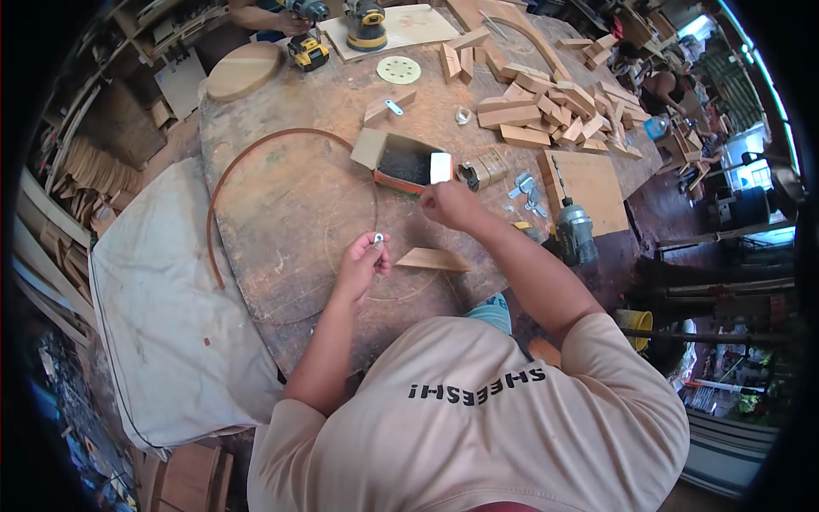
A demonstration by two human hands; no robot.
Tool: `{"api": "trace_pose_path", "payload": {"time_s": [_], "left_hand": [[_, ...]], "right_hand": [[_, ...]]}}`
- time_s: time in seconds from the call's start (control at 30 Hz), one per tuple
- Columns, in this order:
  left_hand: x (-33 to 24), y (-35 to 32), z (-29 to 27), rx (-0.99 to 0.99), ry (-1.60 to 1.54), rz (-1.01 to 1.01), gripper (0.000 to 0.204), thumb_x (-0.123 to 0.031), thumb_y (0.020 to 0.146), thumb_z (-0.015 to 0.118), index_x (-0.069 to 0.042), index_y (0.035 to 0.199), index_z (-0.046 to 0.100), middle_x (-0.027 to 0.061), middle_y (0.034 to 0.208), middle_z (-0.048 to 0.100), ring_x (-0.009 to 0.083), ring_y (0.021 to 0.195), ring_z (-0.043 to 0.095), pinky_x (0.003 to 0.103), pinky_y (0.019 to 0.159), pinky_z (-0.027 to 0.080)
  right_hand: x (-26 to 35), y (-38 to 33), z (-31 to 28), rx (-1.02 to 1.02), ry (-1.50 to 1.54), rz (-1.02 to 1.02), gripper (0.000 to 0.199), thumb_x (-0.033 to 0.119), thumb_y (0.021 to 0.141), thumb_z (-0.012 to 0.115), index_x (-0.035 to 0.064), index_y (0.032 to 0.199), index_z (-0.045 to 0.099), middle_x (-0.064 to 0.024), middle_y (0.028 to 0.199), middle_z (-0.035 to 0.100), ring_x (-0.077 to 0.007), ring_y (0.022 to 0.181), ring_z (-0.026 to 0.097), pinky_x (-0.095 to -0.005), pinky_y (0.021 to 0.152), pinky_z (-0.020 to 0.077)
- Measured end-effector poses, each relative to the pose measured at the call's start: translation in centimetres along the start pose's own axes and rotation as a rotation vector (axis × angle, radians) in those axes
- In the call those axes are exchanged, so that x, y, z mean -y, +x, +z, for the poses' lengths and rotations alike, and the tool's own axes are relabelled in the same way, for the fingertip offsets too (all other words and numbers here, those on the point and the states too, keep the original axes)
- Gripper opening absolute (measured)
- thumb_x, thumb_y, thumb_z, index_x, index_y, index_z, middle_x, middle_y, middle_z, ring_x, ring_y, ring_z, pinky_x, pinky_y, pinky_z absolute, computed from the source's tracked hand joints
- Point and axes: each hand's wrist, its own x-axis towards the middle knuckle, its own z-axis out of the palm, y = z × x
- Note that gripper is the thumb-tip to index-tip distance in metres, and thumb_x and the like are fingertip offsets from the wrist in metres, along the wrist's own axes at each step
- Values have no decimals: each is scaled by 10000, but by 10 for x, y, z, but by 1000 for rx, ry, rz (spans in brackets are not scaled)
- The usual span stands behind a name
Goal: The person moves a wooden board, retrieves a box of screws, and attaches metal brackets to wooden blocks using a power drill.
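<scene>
My left hand (363,263) sat nearest, grip pinched shut on a small metal bracket (377,240), held just above the counter (290,213). My right hand (448,205) was farther and to the right, fingers closed at the near edge of the open cardboard box (401,164); couldn't tell if anything was in that grip. A wooden wedge (432,258) lay on the counter between the hands, near side. A drill (573,229) stood right of my right forearm. Risk: the bracket was tiny and held by fingertips only, so a loose pinch could drop it; my right forearm could knock the drill.
</scene>
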Motion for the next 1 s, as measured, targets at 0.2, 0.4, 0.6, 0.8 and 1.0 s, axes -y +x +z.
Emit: {"api": "trace_pose_path", "payload": {"time_s": [0.2,0.4,0.6,0.8,1.0], "left_hand": [[-2,-4,7,26,81,-67,226,-133,980,491,-39,1170,568,-3,805,585,70,668,520,212,609,438],[7,-11,-5,3,80,-69,216,-124,983,477,-50,1167,562,-7,801,569,66,660,503,204,598,422],[-17,21,0,-70,265,38,188,-200,953,573,-39,1046,596,-5,751,575,82,648,526,242,584,436],[-88,102,70,-47,1170,402,243,-238,822,707,-54,945,605,102,802,653,265,710,632,384,639,487],[-70,184,53,26,1741,531,231,-265,762,729,-101,913,669,131,892,687,320,883,659,453,753,522]], "right_hand": [[-12,38,-8,29,37,15,129,155,749,648,75,835,701,-127,779,685,-281,756,671,-374,687,529],[-15,20,13,176,26,-23,158,158,736,665,87,871,707,-111,840,701,-271,804,674,-372,726,527],[-20,-6,0,60,85,-36,197,171,743,682,80,917,702,-115,862,704,-282,809,677,-372,725,529],[-22,-62,10,-125,303,116,158,202,799,666,68,879,686,-135,829,698,-260,774,684,-371,675,534],[-28,-140,40,-69,498,111,191,242,829,674,75,919,668,-96,796,680,-209,717,657,-349,661,519]]}}
